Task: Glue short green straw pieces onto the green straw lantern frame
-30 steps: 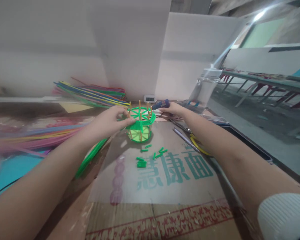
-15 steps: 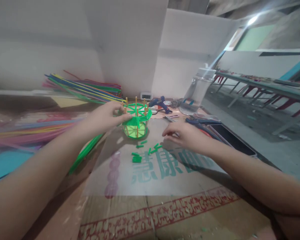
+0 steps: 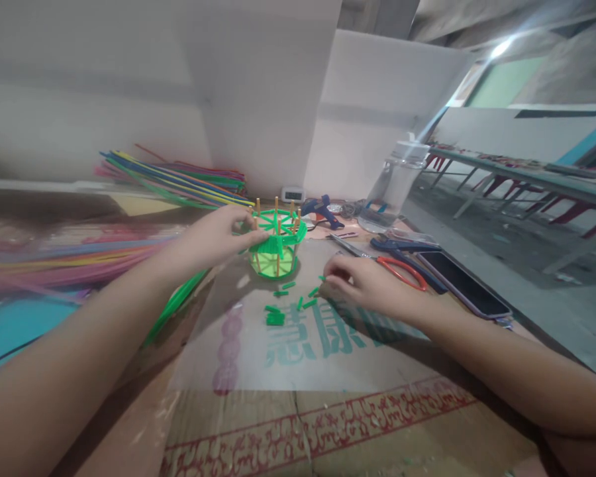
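Two bare hands are at work over a sheet of printed cardboard (image 3: 328,411) that fills the lower half of the frame. At center, the left hand (image 3: 213,238) grips the near-left rim of a small green basket (image 3: 277,246), thumb and fingers closed on its edge; the basket stands upright on the cardboard, with thin wooden sticks rising around its green spoked top. Just right of center, the right hand (image 3: 365,283) rests low on the cardboard with its fingers curled together over the rightmost of the short green pieces (image 3: 291,301); whether it has actually pinched one up I cannot tell. Those pieces lie scattered just below the basket, apart from it. Behind the right hand, red-handled scissors (image 3: 392,264) lie on the table, with a dark phone (image 3: 464,283) beside them toward the right. Farther back, near the white wall, sit a blue glue gun (image 3: 322,208) and a clear plastic jar (image 3: 396,184). Long colored strips (image 3: 179,179) fan out in the upper left, and more run blurred along the left edge.
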The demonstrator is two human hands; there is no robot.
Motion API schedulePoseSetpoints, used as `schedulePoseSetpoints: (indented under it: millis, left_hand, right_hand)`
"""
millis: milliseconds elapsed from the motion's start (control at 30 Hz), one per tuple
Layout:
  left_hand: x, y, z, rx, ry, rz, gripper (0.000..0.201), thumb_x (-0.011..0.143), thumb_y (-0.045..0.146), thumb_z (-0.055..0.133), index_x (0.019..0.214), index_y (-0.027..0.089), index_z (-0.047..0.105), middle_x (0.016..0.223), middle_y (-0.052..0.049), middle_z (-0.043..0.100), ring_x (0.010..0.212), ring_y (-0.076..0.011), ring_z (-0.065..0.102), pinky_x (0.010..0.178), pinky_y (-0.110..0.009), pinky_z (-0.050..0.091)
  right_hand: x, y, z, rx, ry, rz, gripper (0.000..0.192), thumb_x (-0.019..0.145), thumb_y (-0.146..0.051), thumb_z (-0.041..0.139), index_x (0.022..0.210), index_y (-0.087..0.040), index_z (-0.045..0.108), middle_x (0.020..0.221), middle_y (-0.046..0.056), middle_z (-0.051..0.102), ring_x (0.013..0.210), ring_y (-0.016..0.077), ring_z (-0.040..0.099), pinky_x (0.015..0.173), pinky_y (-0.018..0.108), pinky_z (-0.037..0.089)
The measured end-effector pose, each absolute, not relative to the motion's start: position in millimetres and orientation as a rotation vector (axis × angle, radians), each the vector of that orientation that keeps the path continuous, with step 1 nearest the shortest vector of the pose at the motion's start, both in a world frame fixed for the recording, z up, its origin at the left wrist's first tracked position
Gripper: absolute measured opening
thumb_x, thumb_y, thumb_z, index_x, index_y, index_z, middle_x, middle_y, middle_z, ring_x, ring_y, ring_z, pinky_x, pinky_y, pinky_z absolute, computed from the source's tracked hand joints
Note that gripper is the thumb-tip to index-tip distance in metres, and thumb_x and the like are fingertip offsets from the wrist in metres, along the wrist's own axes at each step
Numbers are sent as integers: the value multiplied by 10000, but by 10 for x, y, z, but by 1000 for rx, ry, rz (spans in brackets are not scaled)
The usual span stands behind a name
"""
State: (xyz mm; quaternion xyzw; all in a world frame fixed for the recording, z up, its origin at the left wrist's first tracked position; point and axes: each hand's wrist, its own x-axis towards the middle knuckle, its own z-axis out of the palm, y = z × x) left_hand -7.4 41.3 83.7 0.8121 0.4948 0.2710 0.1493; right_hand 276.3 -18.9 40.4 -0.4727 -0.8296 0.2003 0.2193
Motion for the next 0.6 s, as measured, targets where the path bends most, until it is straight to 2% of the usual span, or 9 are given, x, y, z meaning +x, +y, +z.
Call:
schedulePoseSetpoints:
  millis: [100,167,300,400,600]
  left_hand:
    - [-75,428,816,2367,1404,777,438,818,648,574,775,213,601,873,-32,668,841,-229,603,719,-312,422]
    - [-75,438,795,2374,1393,781,428,830,637,571,791,213,611,883,-31,666,838,-226,606,730,-315,428]
    - [-63,430,787,2380,1397,781,389,834,595,575,813,209,619,938,-35,666,871,-229,611,779,-323,443]
    - [-45,407,807,2391,1400,761,398,829,601,565,802,208,616,926,-38,667,880,-235,608,798,-331,439]
    - [-16,387,821,2395,1396,755,392,827,599,562,783,211,607,929,-44,668,879,-237,599,804,-338,436]
  right_hand:
    - [2626,-196,469,-1173,-1867,973,129,912,-312,608,843,-227,540,775,33,740,676,172,703,637,330,554]
    - [2472,-184,494,-1044,-1685,1125,179,881,-346,651,856,-236,512,762,22,753,669,164,718,653,331,581]
    - [2204,-138,497,-921,-1520,1187,237,821,-336,723,953,-234,554,768,5,764,694,150,728,713,329,607]
    - [2153,-127,472,-921,-1409,1214,234,780,-343,765,881,-215,597,800,22,774,707,150,735,734,331,616]
    - [2193,-138,378,-1016,-1348,1322,256,804,-419,756,768,-186,655,691,25,739,562,119,669,565,273,569]
